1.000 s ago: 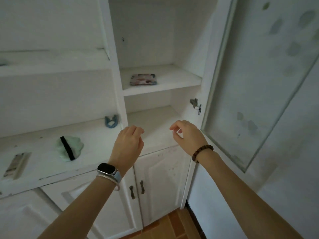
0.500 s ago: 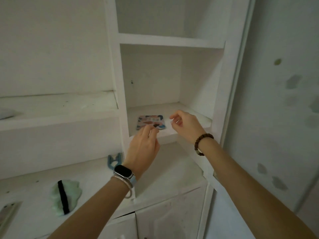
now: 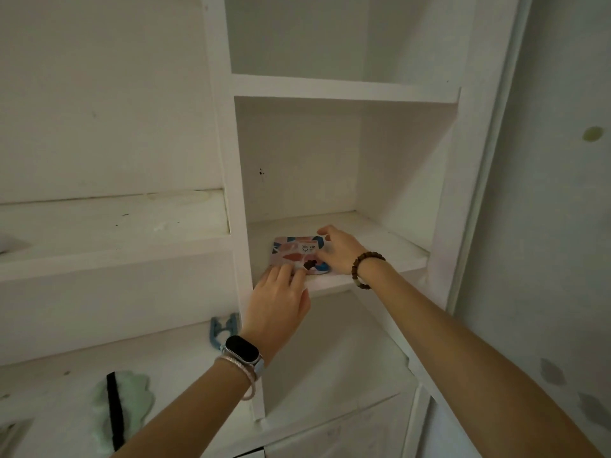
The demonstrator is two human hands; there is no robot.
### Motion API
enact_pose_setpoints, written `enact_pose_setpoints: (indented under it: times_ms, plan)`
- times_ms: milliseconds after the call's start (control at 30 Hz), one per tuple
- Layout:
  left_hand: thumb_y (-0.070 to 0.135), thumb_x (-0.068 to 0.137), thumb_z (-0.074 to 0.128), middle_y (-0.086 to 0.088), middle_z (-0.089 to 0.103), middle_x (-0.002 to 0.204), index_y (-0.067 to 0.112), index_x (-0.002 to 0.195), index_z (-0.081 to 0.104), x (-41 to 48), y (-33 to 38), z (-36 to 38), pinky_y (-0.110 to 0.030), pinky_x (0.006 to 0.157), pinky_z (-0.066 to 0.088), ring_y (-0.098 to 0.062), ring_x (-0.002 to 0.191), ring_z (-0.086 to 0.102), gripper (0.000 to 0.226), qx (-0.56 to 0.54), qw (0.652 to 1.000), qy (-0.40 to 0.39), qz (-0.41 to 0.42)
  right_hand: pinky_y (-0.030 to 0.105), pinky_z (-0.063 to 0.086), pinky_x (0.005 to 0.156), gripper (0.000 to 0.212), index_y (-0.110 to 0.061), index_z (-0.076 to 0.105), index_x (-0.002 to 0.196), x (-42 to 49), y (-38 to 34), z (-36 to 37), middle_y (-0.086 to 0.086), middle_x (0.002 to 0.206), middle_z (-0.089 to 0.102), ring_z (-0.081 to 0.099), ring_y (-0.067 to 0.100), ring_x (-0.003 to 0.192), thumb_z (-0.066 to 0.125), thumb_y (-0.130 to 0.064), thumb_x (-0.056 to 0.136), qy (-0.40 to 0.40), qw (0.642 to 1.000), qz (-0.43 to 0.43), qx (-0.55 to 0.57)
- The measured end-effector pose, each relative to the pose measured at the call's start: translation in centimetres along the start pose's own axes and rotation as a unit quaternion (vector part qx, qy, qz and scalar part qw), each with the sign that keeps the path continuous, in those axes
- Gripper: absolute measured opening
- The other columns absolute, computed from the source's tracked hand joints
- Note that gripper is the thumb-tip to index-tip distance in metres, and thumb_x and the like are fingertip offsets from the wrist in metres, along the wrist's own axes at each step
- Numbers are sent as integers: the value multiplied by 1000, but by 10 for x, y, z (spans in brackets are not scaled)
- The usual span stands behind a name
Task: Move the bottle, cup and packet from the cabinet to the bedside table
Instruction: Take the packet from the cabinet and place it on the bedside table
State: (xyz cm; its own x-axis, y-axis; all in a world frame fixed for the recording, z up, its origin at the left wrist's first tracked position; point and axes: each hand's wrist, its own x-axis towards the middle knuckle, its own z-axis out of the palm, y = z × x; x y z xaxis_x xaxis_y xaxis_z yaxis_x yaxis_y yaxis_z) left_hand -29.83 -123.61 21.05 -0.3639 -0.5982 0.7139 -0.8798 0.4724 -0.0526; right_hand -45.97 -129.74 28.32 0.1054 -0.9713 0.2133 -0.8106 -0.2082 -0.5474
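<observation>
- I see the packet (image 3: 297, 254) lying flat on the middle shelf (image 3: 390, 256) of the cabinet's right column, near the front lip and toward the left side.
- My left hand (image 3: 279, 302) reaches up from below the lip. Its fingers (image 3: 284, 271) are fairly straight and lie on the packet's near edge, a wide hand that touches and does not grip.
- My right hand (image 3: 342, 254) covers the packet's right side with bent fingers, the forefinger lifted over the far corner. I cannot tell whether it pinches the packet or only rests on it.
- The divider (image 3: 236, 193) stands just left of the packet and close to my left knuckles.
- On the lower ledge, left of the divider, 1 blue clip (image 3: 224, 328) lies beside my left wrist, near the watch (image 3: 243, 350).
- A green pad (image 3: 122, 401) with a black strap lies farther left, well apart from both hands.
- The upper shelf (image 3: 344, 89) roofs the compartment high above the hands.
- A stretch of shelf board shows between my right hand and the right wall.
- The blotched door (image 3: 562, 226) stands at the right, beyond the cabinet frame, and my right forearm runs beside it.
</observation>
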Motion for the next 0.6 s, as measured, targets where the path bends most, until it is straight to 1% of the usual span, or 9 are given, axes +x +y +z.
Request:
enact_pose_setpoints:
  times_ms: [100,233,300,367,400,433,500,567,600]
  plan:
    - [27,93,45,-6,59,108,13,113,57,-1,-1,1,-34,90,49,-21,97,56,28,1,1000,7,3,37,44,104,58,-14,35,145,10,1,6,13,141,49,51,28,124,59,-26,93,2,1000,5,-7]
    - [26,92,47,-6,59,107,12,114,58,-1,-3,2,-34,89,50,-22,96,57,28,4,1000,9,2,40,47,101,52,-15,39,141,20,0,11,14,135,53,54,29,119,59,-25,93,19,1000,-1,22]
    - [25,91,51,-7,60,106,11,114,59,-1,-4,3,-34,89,51,-22,96,58,27,8,1000,10,5,34,49,95,47,-15,41,138,25,0,11,13,131,55,55,28,117,58,-22,94,34,998,0,55]
    - [24,89,56,-7,61,105,11,114,60,-2,-5,5,-34,90,51,-22,96,59,28,21,1000,16,10,23,48,80,46,-13,40,137,27,0,10,12,124,58,57,23,109,57,-18,95,53,994,5,95]
    - [24,89,57,-7,61,105,10,114,60,-2,-5,6,-35,91,50,-22,96,59,29,25,999,19,14,20,46,75,46,-12,40,137,27,-1,10,12,121,60,58,19,103,57,-16,95,66,991,10,119]
    - [24,89,57,-8,61,105,10,115,59,-3,-5,6,-35,93,49,-22,97,59,30,28,999,22,18,19,45,74,46,-11,40,136,27,-1,9,12,118,61,57,16,98,58,-16,95,80,987,16,141]
    - [24,89,56,-8,61,106,10,116,59,-4,-4,7,-36,94,48,-23,98,58,31,35,999,24,23,23,43,79,45,-10,41,135,27,-2,8,10,114,63,55,16,94,59,-17,94,94,979,36,175]
    - [25,89,56,-8,61,107,10,117,58,-4,-4,8,-36,95,47,-23,99,58,32,37,999,26,25,26,44,82,43,-10,45,131,26,-3,5,9,111,62,57,17,96,61,-19,93,88,977,61,183]
    - [25,89,56,-8,60,107,10,117,58,-4,-4,8,-36,95,47,-23,99,58,32,35,999,28,25,28,46,85,42,-10,48,130,27,-2,4,9,113,63,59,18,101,62,-21,92,81,978,71,177]
